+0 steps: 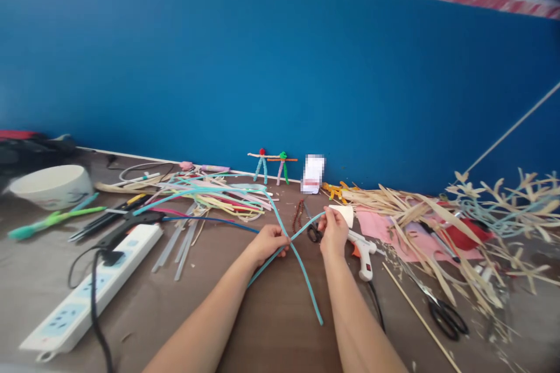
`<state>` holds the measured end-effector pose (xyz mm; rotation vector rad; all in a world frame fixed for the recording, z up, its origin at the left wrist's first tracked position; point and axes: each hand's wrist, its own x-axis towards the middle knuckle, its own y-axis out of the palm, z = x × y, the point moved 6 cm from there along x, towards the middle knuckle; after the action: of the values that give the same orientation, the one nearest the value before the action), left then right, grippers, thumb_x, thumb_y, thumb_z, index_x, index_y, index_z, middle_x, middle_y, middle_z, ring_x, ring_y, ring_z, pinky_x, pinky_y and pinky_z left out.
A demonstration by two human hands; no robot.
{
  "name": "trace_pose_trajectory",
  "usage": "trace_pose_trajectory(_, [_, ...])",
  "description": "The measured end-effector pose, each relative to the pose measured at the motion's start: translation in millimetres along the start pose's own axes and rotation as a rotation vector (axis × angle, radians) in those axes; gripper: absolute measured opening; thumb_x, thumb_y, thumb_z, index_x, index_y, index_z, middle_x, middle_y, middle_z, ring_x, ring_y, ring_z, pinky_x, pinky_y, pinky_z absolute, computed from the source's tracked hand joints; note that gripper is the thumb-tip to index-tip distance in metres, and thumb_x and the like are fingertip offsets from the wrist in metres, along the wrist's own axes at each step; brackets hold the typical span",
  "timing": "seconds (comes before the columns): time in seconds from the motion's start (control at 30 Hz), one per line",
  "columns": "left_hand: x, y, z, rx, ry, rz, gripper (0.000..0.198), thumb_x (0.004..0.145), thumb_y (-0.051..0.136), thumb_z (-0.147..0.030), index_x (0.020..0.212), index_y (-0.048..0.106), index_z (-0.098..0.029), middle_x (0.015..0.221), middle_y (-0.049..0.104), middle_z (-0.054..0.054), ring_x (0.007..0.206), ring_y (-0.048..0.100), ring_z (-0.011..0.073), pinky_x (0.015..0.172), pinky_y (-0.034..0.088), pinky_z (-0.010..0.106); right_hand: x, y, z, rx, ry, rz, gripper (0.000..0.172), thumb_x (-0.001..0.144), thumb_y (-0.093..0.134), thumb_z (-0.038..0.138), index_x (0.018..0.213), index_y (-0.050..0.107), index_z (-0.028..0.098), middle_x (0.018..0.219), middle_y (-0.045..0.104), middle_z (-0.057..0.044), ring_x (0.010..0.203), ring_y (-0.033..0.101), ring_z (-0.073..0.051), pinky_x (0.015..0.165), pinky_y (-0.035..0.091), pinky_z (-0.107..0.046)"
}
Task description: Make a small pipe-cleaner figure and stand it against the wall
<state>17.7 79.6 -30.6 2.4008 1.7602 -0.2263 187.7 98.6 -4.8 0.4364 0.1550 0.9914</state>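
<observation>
Two light blue pipe cleaners point(308, 280) cross each other above the middle of the table. At the crossing, my left hand point(272, 243) pinches them between thumb and fingers. One strand runs up to the right, and its end is pinched by my right hand point(334, 232). The other hangs down in a curve toward the table's front. Behind my hands stand two small pipe cleaner figures, one with a red head point(262, 152) and one with a green head point(283, 156). A white glue gun point(365, 256) lies just right of my right hand.
Left are a power strip point(94, 288), a white bowl point(52, 186), glue sticks point(186, 247) and a heap of coloured pipe cleaners point(210, 189). Right are black-handled scissors point(446, 316), a thin stick point(415, 312), dried strips point(411, 210) and pink paper point(380, 230). A blue panel point(280, 70) stands behind.
</observation>
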Motion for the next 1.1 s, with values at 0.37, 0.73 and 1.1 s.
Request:
trace_pose_trajectory(0.37, [-1.2,3.3,1.9,-0.018,0.043,0.069,0.009,0.056,0.058,-0.019,0.052,0.054,-0.012,0.044,0.053,-0.003,0.037,0.047,0.0070,0.040,0.034,0.018,-0.6,-0.3,-4.2,0.146,0.097,0.045,0.017,0.062,0.058,0.029,0.070,0.052,0.015,0.047,0.049,0.007,0.034,0.038,-0.003,0.035,0.027,-0.017])
trace_pose_trajectory(0.73, [2.5,-8.8,-1.7,-0.160,0.018,-0.035,0.019,0.058,0.063,-0.028,0.059,0.054,-0.011,0.050,0.056,-0.001,0.039,0.049,0.0068,0.041,0.036,0.018,-29.3,36.7,-17.5,-0.143,0.258,0.444,0.028,0.067,0.059,0.043,0.074,0.052,0.017,0.047,0.046,0.008,0.030,0.035,-0.003,0.031,0.025,-0.016])
trace_pose_trajectory(1.1, [-3.1,-8.4,3.3,-0.167,0.130,-0.052,0.027,0.060,0.064,-0.036,0.062,0.056,-0.011,0.056,0.058,0.000,0.047,0.051,0.0072,0.048,0.039,0.019,-54.5,48.1,-33.7,-0.370,0.362,0.831,0.024,0.061,0.064,0.033,0.072,0.053,0.014,0.050,0.056,0.005,0.031,0.040,-0.004,0.031,0.028,-0.014])
